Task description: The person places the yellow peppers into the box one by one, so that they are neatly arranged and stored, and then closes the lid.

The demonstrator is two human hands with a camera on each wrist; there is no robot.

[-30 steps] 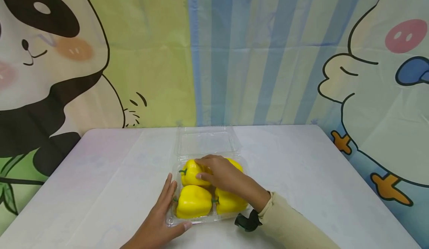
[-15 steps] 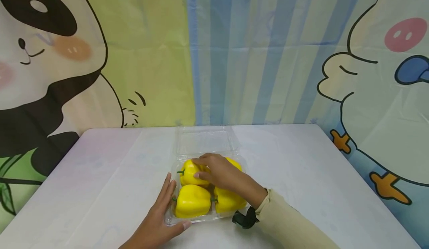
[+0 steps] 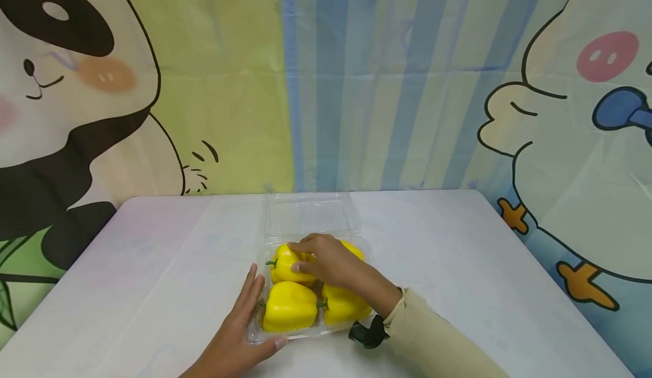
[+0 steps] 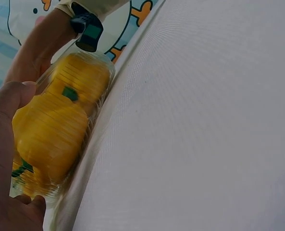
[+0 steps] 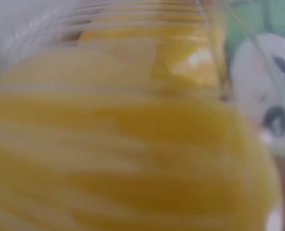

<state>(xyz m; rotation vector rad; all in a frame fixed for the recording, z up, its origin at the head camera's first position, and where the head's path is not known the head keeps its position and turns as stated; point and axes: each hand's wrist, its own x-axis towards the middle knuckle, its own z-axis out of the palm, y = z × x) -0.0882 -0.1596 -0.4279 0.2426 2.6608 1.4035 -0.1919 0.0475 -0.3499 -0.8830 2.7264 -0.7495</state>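
A clear plastic clamshell box (image 3: 305, 334) holds several yellow bell peppers with green stems. My right hand (image 3: 333, 262) grips the back-left bell pepper (image 3: 281, 266), thumb on its near side and fingers over its top. That hand partly covers the back-right pepper (image 3: 353, 249). In front lie the front-left pepper (image 3: 290, 308) and the front-right pepper (image 3: 347, 305). My left hand (image 3: 231, 335) rests against the box's near-left corner, its fingers fairly straight along the side and its thumb by the front edge. Yellow peppers (image 5: 132, 159) fill the blurred right wrist view.
The box's clear lid (image 3: 311, 214) lies folded back behind it on the white table (image 3: 153, 270). A dark strapped device (image 3: 369, 333) sits at my right wrist. Behind the table hangs a cartoon-printed cloth (image 3: 234, 84).
The head view has shifted slightly, so everything sits a little further left. Both hands and the peppers keep nearly the same places relative to the box.
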